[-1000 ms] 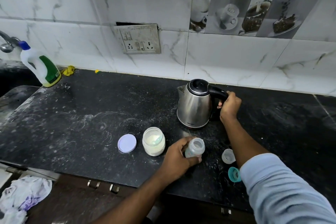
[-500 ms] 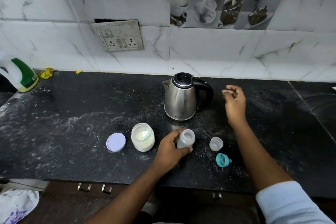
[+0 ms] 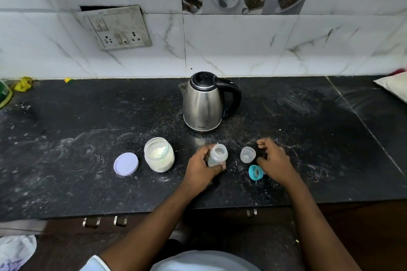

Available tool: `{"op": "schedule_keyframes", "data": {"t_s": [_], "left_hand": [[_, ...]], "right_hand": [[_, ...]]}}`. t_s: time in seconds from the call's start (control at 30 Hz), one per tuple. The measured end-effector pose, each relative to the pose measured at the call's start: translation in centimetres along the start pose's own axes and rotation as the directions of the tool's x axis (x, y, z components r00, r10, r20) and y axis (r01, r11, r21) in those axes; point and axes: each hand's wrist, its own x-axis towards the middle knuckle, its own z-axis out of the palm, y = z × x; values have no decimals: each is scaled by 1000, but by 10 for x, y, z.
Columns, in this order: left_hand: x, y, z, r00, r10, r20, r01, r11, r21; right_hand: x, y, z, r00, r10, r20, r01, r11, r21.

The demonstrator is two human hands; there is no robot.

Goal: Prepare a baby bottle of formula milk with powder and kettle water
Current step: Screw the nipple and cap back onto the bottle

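The left hand [image 3: 202,169] holds the little bottle [image 3: 218,156], which stands in front of the kettle [image 3: 203,103]. The right hand [image 3: 273,158] is loose and holds nothing, just beside the teal ring [image 3: 255,172]. The powder jar [image 3: 159,154] is open. The bottle has no top on yet. The kettle's tiny word is too small to read.

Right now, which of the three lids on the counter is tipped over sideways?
The teal ring is tipped on its side. The purple lid lies flat, and the clear cap stands with its opening up.
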Motion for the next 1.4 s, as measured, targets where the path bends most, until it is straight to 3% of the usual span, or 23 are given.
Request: {"op": "schedule_keyframes", "data": {"t_s": [0.1,0.23,0.4,0.8,0.9,0.97,1.07,1.1,1.2,1.3,1.4], "left_hand": [[-1,-2,1,1000,2,4,-2,1000,16],[-3,-5,0,1000,1,1,-1,1000,26],[0,-4,-1,1000,-15,4,15,999,29],[-3,2,-2,999,14,35,-16,999,32],[-6,3,-2,999,27,44,-27,1000,7],[-7,5,-2,998,39,44,-39,999,-6],[-8,8,-3,997,67,38,-67,998,1],[-7,9,-3,997,77,32,-77,997,7],[-7,12,-4,995,98,32,-99,995,19],[-9,15,-5,994,104,36,-105,994,21],[-11,17,-6,993,117,33,-118,992,42]], "right_hand": [[-9,10,-3,998,41,-46,-41,999,-2],[-27,24,-2,999,16,48,-9,990,-139],[-39,32,9,994,-14,109,27,993,-118],[-48,43,27,998,-53,-25,49,991,-123],[-58,28,18,987,-38,-158,65,983,172],[-61,8,9,979,-50,-200,135,888,440],[-54,-22,-3,983,-111,-147,176,804,567],[-51,-32,-7,981,-150,-126,194,828,526],[-42,-56,-17,942,-328,-73,335,927,169],[-37,-79,-18,897,-442,26,443,895,-44],[-34,-97,-15,865,-490,108,501,856,-129]]}}
